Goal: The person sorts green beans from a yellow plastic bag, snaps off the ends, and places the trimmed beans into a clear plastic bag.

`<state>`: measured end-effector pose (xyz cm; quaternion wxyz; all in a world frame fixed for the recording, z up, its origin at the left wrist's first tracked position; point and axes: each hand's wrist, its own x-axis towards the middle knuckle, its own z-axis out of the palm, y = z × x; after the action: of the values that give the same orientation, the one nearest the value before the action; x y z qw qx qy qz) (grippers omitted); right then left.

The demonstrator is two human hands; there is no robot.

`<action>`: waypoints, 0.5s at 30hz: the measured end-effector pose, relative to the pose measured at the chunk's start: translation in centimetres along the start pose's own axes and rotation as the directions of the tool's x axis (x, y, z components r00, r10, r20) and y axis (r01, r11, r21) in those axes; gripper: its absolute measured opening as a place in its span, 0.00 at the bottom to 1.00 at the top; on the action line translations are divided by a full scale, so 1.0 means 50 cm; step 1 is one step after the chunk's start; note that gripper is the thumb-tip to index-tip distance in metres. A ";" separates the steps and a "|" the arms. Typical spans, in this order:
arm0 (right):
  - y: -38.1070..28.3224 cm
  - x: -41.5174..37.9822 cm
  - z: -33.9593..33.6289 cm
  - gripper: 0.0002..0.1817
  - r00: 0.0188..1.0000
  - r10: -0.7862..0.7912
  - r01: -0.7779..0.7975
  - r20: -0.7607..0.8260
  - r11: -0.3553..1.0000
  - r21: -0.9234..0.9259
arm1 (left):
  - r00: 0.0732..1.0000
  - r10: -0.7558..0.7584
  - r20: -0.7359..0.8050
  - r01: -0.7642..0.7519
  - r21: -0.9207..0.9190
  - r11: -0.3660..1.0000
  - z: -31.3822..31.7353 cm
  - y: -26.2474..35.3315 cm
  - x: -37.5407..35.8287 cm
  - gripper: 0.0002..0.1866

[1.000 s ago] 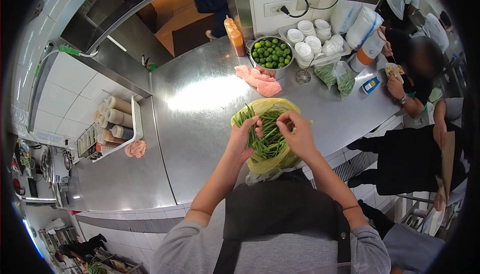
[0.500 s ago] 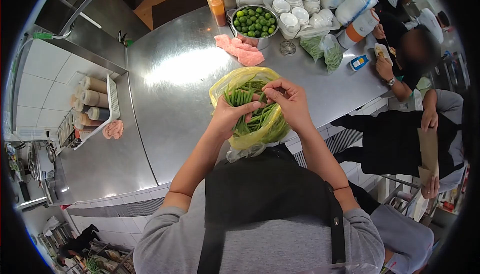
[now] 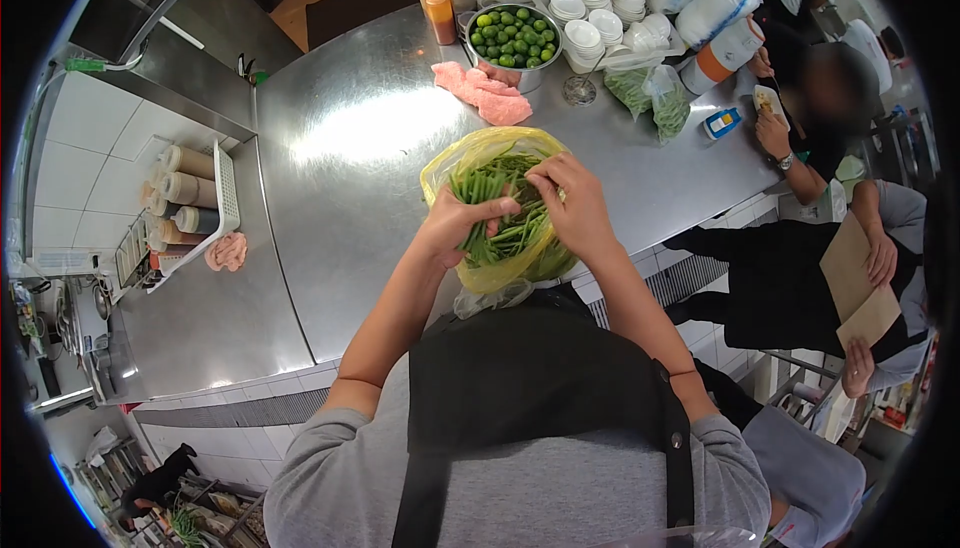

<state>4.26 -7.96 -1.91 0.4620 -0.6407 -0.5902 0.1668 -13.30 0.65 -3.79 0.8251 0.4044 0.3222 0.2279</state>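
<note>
A yellow plastic bag (image 3: pixel 437 170) stands open at the near edge of the steel table, full of long green beans (image 3: pixel 520 233). My left hand (image 3: pixel 462 225) is at the bag's left side, its fingers and thumb wrapped round a bunch of green beans (image 3: pixel 478 185). At the right of the bag's mouth my right hand (image 3: pixel 570 203) is bent over the beans, thumb and fingers pinched together. Whatever lies between those fingertips is too small to make out.
Beyond the bag are a pink cloth (image 3: pixel 485 95), a bowl of limes (image 3: pixel 512 40), sauce bottles (image 3: pixel 439 15) and stacked white dishes (image 3: pixel 585 33). Bottles in a white basket (image 3: pixel 227 188) stand left. On the right, a person (image 3: pixel 800 148) holds a food tray; another holds brown cardboard (image 3: pixel 852 283).
My right hand has shifted slightly left and down, its fingers more curled. My left hand has closed more round the bunch. The person at right has opened out the cardboard.
</note>
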 end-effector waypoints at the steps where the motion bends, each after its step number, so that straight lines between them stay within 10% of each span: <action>1: 0.018 0.001 0.001 0.04 1.000 0.012 -0.011 0.025 1.000 -0.022 | 1.000 -0.002 -0.003 0.002 -0.001 1.000 -0.009 0.006 -0.002 0.15; 6: 0.054 -0.014 -0.009 0.07 0.930 0.038 -0.018 0.365 0.998 -0.058 | 0.999 -0.024 0.026 0.033 -0.443 0.896 -0.060 0.031 -0.008 0.15; 9: 0.059 -0.027 0.009 0.08 0.924 -0.052 0.146 0.378 0.964 -0.223 | 0.997 -0.024 0.066 0.053 -0.483 0.874 -0.060 0.030 -0.003 0.14; 15: 0.025 -0.001 -0.023 0.05 0.933 0.095 -0.074 0.346 0.994 -0.075 | 0.997 -0.062 0.044 0.074 -0.371 0.926 -0.038 -0.001 0.007 0.08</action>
<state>5.88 -8.29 -2.32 0.3226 -0.6396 -0.6395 0.2792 -14.40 1.83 -4.86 0.8992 0.2327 0.2738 0.2498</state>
